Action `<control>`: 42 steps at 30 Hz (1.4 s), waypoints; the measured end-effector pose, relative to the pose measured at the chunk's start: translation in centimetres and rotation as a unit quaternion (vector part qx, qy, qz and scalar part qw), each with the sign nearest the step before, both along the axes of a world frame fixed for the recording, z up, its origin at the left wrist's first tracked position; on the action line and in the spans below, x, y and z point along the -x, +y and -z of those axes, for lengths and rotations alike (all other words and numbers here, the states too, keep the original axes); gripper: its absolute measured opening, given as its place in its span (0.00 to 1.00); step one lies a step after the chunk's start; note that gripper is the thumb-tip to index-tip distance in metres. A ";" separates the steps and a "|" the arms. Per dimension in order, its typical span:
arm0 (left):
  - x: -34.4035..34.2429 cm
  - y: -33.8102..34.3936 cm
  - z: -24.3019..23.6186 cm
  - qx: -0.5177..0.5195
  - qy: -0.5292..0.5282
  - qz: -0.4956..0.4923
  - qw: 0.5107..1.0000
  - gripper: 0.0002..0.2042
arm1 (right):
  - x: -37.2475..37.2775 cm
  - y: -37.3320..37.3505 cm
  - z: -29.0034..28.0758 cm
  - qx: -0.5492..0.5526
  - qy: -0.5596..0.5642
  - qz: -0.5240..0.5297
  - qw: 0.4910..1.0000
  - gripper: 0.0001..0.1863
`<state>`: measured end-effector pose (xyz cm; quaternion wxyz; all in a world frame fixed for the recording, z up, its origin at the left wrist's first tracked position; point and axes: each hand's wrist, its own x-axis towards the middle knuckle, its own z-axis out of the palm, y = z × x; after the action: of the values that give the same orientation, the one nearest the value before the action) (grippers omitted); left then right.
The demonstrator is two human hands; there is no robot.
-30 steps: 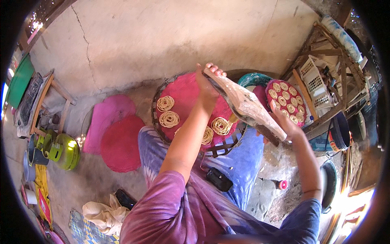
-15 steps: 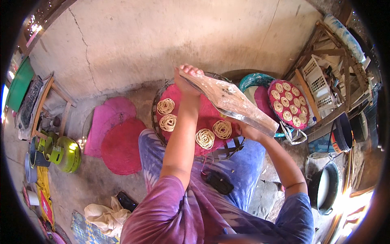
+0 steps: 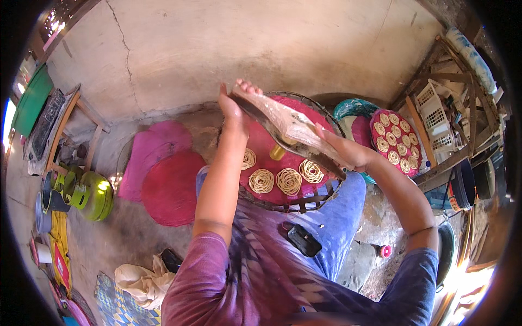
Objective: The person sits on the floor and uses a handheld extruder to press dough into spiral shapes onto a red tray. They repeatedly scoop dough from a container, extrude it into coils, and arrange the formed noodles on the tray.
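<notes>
A pale, worn wooden hand press (image 3: pixel 296 122) is held slantwise between my hands over a round woven tray (image 3: pixel 312 206). My left hand (image 3: pixel 235 106) curls its fingers around the far left end. My right hand (image 3: pixel 350 152) grips the near right end, its fingers partly hidden. A brass-coloured cylinder (image 3: pixel 277 151) shows below the wood. Under it, a red-pink cloth (image 3: pixel 272 198) lines the tray. Several coiled noodle nests lie along the near side, among them one at the middle (image 3: pixel 288 181) and one nearer the right (image 3: pixel 311 171). My left forearm partly covers another nest.
To the right, a red round mat (image 3: pixel 398 160) full of noodle nests rests by a teal basin (image 3: pixel 350 107). Red and pink round cloths (image 3: pixel 171 187) lie on the floor at left, near a green gas cylinder (image 3: pixel 98 195). A wall stands behind the tray.
The press has tilted, and its brass-coloured cylinder now shows more. My right hand has come up onto the wood. My left forearm has swung left, uncovering a nest. The whole view has shifted slightly.
</notes>
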<state>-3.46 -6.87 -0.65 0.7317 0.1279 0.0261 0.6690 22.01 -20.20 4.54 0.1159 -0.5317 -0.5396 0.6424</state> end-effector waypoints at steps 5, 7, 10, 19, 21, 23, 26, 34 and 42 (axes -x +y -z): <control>2.2 0.8 2.0 0.032 -0.026 -0.030 0.999 0.25 | 1.5 2.0 0.7 -0.054 -0.168 -0.047 0.983 0.47; 2.9 0.8 1.6 0.000 -0.015 -0.034 0.999 0.25 | 2.0 1.5 0.0 -0.071 -0.141 -0.039 0.987 0.46; 2.3 0.3 0.9 0.029 -0.024 -0.043 0.998 0.25 | 2.5 0.3 -2.2 -0.126 -0.112 -0.029 0.985 0.45; 2.7 0.7 -1.1 0.033 -0.031 -0.033 0.998 0.26 | 2.9 0.7 -1.7 -0.227 -0.163 0.014 0.960 0.48; 3.0 0.1 -0.8 0.059 -0.020 -0.041 0.997 0.26 | 2.6 0.2 -1.7 -0.172 -0.147 0.014 0.974 0.47; 2.1 -0.3 -0.1 0.085 -0.030 -0.035 0.995 0.26 | 2.0 -0.1 -2.3 -0.117 -0.152 0.011 0.981 0.47; 0.0 -0.1 1.5 0.061 -0.077 -0.014 0.995 0.24 | 0.6 -0.3 -3.5 -0.080 -0.163 -0.003 0.983 0.46; 0.4 2.6 5.2 -0.046 -0.212 0.066 0.974 0.23 | -0.4 1.9 3.9 0.120 0.307 0.056 0.942 0.45; 3.7 2.9 6.9 -0.067 -0.273 0.026 0.959 0.21 | 1.9 4.8 10.2 0.128 0.250 0.017 0.960 0.26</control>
<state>-7.12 -3.93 -7.58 0.7178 -0.0101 -0.2233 0.6594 20.14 -15.41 -5.63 0.1890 -0.3732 -0.3981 0.8164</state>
